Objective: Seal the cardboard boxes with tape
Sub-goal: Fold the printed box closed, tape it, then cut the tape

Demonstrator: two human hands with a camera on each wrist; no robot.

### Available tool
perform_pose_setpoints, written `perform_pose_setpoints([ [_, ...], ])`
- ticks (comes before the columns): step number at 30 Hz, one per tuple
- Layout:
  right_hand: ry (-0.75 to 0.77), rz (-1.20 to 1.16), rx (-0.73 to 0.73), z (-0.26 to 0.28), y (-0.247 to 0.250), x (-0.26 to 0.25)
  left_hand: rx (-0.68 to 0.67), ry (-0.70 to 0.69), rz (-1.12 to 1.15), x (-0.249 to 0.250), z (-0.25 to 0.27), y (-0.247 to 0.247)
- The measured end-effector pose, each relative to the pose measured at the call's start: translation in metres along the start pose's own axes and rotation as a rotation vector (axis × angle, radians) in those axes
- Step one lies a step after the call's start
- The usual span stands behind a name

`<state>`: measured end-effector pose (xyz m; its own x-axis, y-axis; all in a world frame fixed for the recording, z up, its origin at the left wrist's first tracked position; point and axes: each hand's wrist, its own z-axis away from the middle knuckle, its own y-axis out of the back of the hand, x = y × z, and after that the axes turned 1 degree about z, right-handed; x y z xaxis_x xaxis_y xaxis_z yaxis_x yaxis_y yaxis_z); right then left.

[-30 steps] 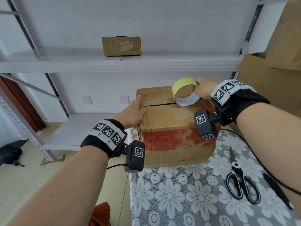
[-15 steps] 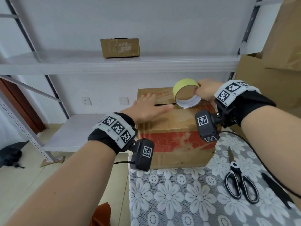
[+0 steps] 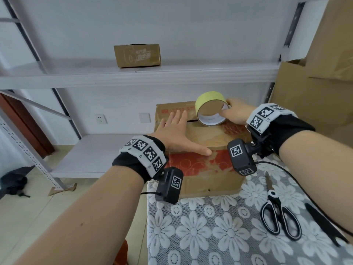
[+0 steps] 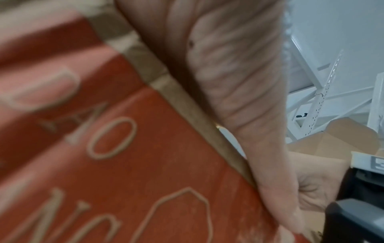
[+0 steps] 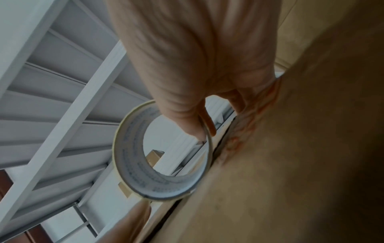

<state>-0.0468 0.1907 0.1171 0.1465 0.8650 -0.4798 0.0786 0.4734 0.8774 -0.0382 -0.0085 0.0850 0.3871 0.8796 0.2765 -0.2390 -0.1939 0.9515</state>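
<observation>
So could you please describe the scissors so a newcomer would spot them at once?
Start at the table with the floral lace cloth. Right of the big box, near the right forearm, lie the scissors: black handles edged in white, blades pointing away towards the box.

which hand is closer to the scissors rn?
Right. The right hand grips the tape roll atop the box, on the same side as the scissors; the left hand presses flat farther left.
</observation>
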Motion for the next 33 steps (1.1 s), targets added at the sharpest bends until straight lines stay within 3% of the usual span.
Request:
perform_pose_setpoints([
  [13, -0.086, 0.045, 0.041, -0.006, 0.01, 0.002, -0.061, 0.048, -0.02, 0.0, 0.0, 0.003],
  [26, 0.016, -0.073, 0.09, -0.007, 0.006, 0.02, -0.108, 0.114, -0.062, 0.006, -0.003, 0.007],
  [33, -0.02, -0.054, 0.062, -0.008, 0.004, 0.022, -0.152, 0.157, -0.099, 0.012, -0.006, 0.01],
])
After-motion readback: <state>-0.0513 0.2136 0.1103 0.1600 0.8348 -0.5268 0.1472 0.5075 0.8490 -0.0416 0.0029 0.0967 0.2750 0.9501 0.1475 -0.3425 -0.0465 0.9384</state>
